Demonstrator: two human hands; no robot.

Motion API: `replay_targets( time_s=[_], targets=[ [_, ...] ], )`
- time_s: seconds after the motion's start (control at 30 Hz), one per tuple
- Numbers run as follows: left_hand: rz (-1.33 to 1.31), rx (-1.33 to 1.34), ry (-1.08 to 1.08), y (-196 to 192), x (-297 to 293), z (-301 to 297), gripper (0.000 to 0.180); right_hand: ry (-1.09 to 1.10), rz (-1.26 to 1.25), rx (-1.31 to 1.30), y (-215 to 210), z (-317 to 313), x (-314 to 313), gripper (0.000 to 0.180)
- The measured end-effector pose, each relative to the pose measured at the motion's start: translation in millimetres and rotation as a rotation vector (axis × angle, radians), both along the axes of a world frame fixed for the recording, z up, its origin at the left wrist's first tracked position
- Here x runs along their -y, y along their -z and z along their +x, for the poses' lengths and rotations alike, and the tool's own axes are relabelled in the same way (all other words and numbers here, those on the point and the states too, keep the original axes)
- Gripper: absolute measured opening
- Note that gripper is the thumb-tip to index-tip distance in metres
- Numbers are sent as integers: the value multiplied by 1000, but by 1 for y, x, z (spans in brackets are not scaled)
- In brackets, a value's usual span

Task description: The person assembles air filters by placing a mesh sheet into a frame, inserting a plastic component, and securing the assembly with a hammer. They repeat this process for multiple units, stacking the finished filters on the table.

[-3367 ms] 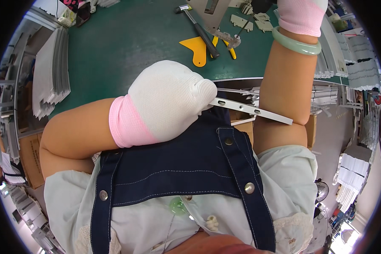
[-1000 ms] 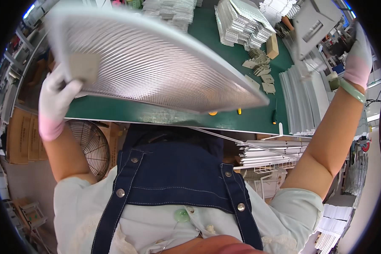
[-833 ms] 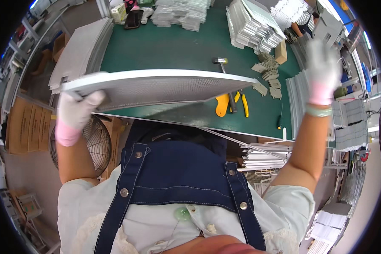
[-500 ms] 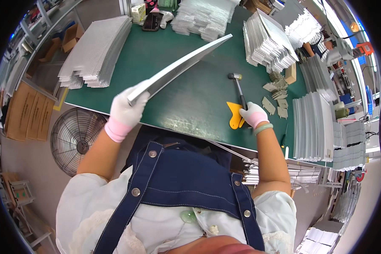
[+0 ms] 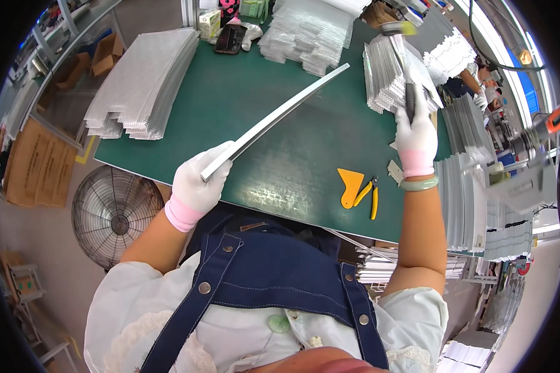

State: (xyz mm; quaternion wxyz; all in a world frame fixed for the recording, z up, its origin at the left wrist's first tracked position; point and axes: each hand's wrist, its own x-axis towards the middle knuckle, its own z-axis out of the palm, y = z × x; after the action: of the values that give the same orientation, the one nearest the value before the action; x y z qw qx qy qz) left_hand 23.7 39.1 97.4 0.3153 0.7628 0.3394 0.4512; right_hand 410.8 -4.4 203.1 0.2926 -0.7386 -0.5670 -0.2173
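My left hand (image 5: pixel 196 185), in a white glove with a pink cuff, grips the near end of a long flat silvery metal panel (image 5: pixel 280 117), seen edge-on and slanting up and away over the green table (image 5: pixel 242 99). My right hand (image 5: pixel 415 138), gloved the same way with a green bangle at the wrist, holds a hammer (image 5: pixel 403 59) by its dark handle, raised above the table's right side with its head up.
A yellow scraper (image 5: pixel 350 186) and yellow-handled pliers (image 5: pixel 369 195) lie near the table's front edge. Stacks of silvery finned panels sit at the left (image 5: pixel 144 84), back (image 5: pixel 308 32) and right (image 5: pixel 392 74). A floor fan (image 5: pixel 113 214) stands below left.
The panel has gone from held flat overhead to edge-on above the table. My right hand came down to the table, picked up the hammer and lifted it.
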Motion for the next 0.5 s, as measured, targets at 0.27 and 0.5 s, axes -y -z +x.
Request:
replay_targets(
  time_s=[0.27, 0.5],
  targets=[
    [237, -46, -46, -9, 1, 8, 37, 355, -796, -14, 58, 12, 18, 60],
    [212, -424, 558, -17, 39, 77, 75, 5, -430, -92, 142, 8, 42, 39]
  ],
)
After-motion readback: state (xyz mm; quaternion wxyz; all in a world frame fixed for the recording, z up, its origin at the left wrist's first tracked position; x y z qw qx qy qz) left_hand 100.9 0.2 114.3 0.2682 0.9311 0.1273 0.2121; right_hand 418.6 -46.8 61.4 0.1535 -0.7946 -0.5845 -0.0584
